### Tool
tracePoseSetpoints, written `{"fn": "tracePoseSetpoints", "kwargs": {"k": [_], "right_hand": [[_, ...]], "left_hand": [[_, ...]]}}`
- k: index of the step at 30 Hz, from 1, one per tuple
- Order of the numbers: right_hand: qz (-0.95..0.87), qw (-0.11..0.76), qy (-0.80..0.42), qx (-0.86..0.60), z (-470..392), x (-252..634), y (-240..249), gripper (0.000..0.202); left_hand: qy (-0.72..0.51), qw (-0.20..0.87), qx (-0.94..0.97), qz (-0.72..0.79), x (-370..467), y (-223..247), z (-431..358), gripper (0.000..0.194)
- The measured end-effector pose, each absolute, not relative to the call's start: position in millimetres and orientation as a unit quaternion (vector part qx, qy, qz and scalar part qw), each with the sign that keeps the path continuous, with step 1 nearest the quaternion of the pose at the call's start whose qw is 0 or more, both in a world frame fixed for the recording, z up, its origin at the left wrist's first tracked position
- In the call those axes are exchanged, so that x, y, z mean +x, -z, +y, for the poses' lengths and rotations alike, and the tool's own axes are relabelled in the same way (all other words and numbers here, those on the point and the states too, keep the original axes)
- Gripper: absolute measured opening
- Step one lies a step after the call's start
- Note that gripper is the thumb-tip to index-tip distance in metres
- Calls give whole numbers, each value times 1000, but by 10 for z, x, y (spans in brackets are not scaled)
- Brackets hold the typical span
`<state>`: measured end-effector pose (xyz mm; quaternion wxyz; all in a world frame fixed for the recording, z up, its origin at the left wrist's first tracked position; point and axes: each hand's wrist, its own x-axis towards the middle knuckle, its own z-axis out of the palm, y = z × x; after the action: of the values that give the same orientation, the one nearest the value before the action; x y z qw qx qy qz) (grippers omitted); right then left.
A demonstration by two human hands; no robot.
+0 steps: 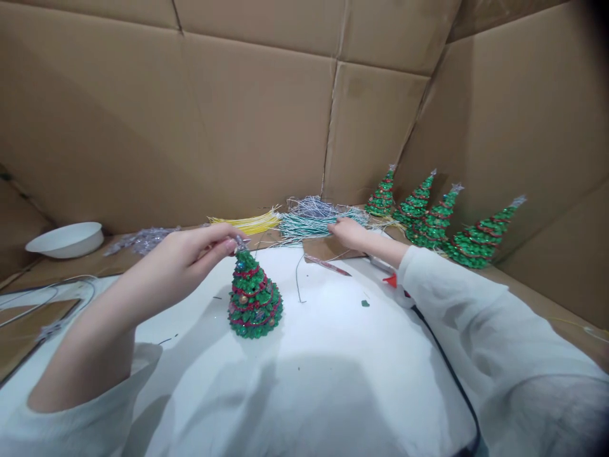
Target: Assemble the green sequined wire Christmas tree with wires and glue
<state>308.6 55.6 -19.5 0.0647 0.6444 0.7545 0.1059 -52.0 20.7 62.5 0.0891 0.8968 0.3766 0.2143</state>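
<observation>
Left fingers (222,250) pinch topper (242,244) of tree (255,301), hiding part | right fingers (333,228) at green wires (303,225), grip unclear

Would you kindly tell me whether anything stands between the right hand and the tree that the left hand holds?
Nothing tall visibly does; only some cardboard and a thin dark wire lie low between the right hand and the tree.
</observation>
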Motion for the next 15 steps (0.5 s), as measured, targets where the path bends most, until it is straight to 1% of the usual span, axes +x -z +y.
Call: {"fn": "tracePoseSetpoints", "kwargs": {"k": [7,9,12,15], "right_hand": [[755,-73,-117,642,456,2903,-514,20],[752,-125,-117,637,450,2799,-675,19],[722,-208,-107,651,467,2547,-891,17],[716,-251,-73,648,499,2173,-1115,13]], "left_hand": [[-224,100,897,369,-483,-662,140,31],[-258,107,883,378,-466,-692,102,31],[-347,114,849,383,-463,-726,63,32],[-421,97,818,380,-493,-727,81,34]]}}
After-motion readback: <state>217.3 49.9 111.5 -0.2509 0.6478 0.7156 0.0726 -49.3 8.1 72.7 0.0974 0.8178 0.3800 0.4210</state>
